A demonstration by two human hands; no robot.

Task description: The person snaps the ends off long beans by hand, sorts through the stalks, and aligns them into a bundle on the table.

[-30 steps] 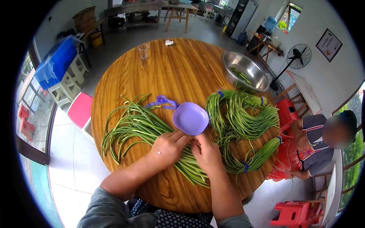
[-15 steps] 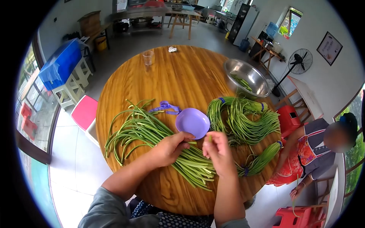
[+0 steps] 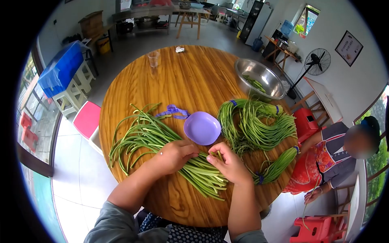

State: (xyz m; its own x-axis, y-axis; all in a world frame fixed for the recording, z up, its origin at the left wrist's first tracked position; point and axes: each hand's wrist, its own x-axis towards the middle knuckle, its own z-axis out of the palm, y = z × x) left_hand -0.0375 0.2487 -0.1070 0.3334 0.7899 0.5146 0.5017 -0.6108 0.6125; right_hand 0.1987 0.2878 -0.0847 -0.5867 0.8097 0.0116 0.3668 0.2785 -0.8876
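Loose green garlic scapes lie in a long pile across the table in front of me. Above this pile my left hand is closed, its fingertips pinched on a garlic scape that is mostly hidden by the fingers. Close beside it, my right hand pinches short green garlic scape pieces between thumb and fingers. Just beyond both hands sits a shallow purple bowl. To the right lie a curled, tied bundle of garlic scapes and a smaller tied bundle.
A crumpled purple strip lies left of the bowl. At the far right stands a steel basin with green pieces inside. A clear cup and white crumpled tissue are at the back. Another person is at the right.
My hands have come closer together, the right hand moving left and slightly down toward the left. The camera view has shifted slightly.
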